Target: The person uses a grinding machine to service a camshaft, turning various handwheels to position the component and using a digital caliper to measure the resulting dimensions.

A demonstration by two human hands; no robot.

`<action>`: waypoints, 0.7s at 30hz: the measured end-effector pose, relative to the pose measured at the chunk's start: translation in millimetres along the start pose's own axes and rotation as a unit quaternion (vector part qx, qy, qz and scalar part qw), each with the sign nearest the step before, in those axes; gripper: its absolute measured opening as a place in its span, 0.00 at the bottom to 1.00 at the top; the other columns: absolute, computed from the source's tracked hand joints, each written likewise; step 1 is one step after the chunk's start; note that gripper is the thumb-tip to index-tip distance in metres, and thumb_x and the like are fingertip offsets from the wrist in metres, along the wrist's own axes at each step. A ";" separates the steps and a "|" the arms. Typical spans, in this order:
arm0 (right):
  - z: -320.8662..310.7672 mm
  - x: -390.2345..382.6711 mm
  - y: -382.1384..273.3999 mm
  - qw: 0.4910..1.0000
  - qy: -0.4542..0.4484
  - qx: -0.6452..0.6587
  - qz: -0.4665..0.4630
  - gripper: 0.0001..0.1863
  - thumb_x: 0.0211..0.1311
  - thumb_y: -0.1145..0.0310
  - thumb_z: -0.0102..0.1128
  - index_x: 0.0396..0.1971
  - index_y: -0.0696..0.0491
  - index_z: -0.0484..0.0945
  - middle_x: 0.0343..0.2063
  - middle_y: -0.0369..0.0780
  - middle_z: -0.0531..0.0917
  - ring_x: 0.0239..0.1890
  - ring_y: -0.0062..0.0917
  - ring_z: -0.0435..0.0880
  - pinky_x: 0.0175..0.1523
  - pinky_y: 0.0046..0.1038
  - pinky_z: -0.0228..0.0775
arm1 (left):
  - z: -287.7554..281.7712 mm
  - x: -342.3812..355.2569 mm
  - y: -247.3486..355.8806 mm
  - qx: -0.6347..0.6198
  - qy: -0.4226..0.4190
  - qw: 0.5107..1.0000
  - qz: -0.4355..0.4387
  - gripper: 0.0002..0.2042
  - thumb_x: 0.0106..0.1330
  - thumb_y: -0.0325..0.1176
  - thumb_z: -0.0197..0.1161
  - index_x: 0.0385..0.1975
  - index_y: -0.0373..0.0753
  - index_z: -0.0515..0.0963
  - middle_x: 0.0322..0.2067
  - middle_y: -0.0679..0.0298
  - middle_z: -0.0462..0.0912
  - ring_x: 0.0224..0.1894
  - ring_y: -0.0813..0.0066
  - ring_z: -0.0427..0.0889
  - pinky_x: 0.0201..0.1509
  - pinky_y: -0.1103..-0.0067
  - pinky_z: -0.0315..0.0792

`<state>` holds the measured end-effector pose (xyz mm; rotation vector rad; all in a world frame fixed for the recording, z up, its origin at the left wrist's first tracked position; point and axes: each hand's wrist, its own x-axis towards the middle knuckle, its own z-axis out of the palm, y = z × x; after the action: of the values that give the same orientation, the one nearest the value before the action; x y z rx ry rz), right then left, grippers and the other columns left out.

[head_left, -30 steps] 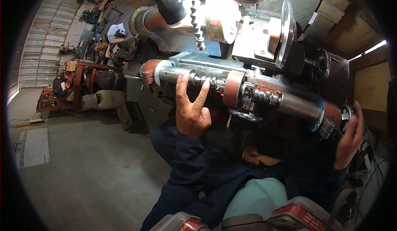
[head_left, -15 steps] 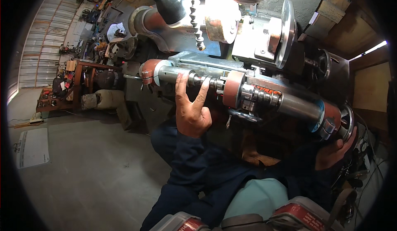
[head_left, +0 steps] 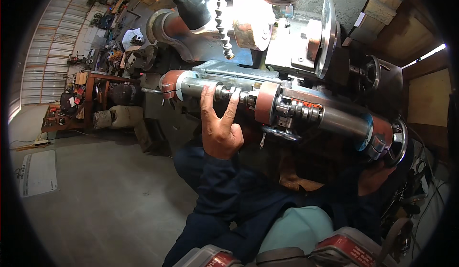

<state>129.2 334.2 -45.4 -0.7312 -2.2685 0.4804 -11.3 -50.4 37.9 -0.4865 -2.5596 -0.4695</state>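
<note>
My left hand [head_left: 221, 126] has index and middle fingers stretched apart on the machine's horizontal axis, one at the end of a steel sleeve [head_left: 193, 87], the other on a thin lobed shaft [head_left: 246, 99]. Its other fingers are curled, holding nothing. This shaft passes through a red-brown round housing [head_left: 265, 103] and continues as stacked steel lobes [head_left: 306, 111] toward a larger steel cylinder [head_left: 343, 126]. My right hand [head_left: 375, 176] is low at the right end, against the underside of a chrome handwheel [head_left: 398, 140]; its fingers are mostly hidden behind the wheel and clamp.
Behind stand a grinding wheel guard [head_left: 251, 28], black lamp [head_left: 191, 4], segmented coolant hose [head_left: 224, 37] and large disc [head_left: 326, 37]. A lower handwheel [head_left: 282, 134] hangs under the shaft. Cluttered wooden bench [head_left: 88, 104] and gas cylinder [head_left: 119, 116] are left; wooden panels [head_left: 425, 109] right.
My right hand has moved down and left round the handwheel, from its outer side to underneath, fingers now hidden. My left hand stays on the shaft, with the view very slightly shifted.
</note>
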 end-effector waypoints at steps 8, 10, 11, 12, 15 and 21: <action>-20.6 13.5 -15.5 0.996 -0.058 -0.072 0.002 0.22 0.75 0.61 0.40 0.56 0.65 0.65 0.46 0.59 0.77 0.49 0.57 0.76 0.52 0.45 0.65 | -4.5 -0.1 0.5 0.001 0.000 1.000 0.008 0.35 0.40 0.17 0.50 0.57 0.41 0.78 0.63 0.39 0.61 0.67 0.35 0.61 0.71 0.54 0.59; -15.2 5.8 -2.7 0.994 -0.043 -0.090 -0.036 0.22 0.75 0.61 0.40 0.56 0.65 0.65 0.49 0.60 0.76 0.52 0.56 0.74 0.55 0.44 0.63 | -1.8 1.6 3.0 -0.006 0.006 1.000 0.008 0.35 0.39 0.16 0.49 0.55 0.39 0.79 0.63 0.38 0.61 0.67 0.37 0.62 0.70 0.57 0.60; -17.1 6.5 11.0 0.996 -0.066 -0.054 -0.026 0.22 0.75 0.62 0.41 0.57 0.64 0.65 0.51 0.58 0.75 0.54 0.54 0.74 0.57 0.43 0.62 | -0.1 1.9 3.7 -0.006 0.010 1.000 0.003 0.35 0.39 0.16 0.48 0.54 0.37 0.80 0.63 0.38 0.61 0.66 0.39 0.64 0.69 0.59 0.60; -18.4 7.1 24.5 0.996 -0.090 -0.016 -0.012 0.21 0.75 0.62 0.41 0.57 0.64 0.65 0.53 0.57 0.74 0.56 0.52 0.73 0.60 0.41 0.61 | -0.1 2.1 3.1 -0.001 0.010 1.000 0.004 0.35 0.39 0.16 0.48 0.54 0.38 0.79 0.63 0.38 0.62 0.66 0.38 0.64 0.69 0.59 0.60; -25.8 22.4 46.3 0.964 -0.218 0.145 0.048 0.21 0.74 0.65 0.44 0.59 0.63 0.63 0.59 0.50 0.73 0.60 0.42 0.74 0.65 0.37 0.60 | 5.2 -5.9 3.5 -0.082 0.111 0.989 -0.060 0.30 0.42 0.16 0.46 0.52 0.31 0.77 0.60 0.43 0.67 0.64 0.46 0.69 0.69 0.62 0.63; -21.3 191.0 56.4 0.965 -0.020 0.228 0.129 0.20 0.74 0.64 0.47 0.59 0.59 0.68 0.57 0.43 0.78 0.57 0.28 0.76 0.59 0.28 0.68 | 53.9 -72.2 -23.9 -0.515 0.077 0.676 -0.521 0.08 0.65 0.29 0.55 0.43 0.38 0.74 0.37 0.63 0.79 0.34 0.77 0.77 0.32 0.78 0.72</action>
<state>50.5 499.3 36.2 -0.7792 -1.9935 1.1063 16.2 -67.3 -49.5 0.7742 -1.8805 -2.2457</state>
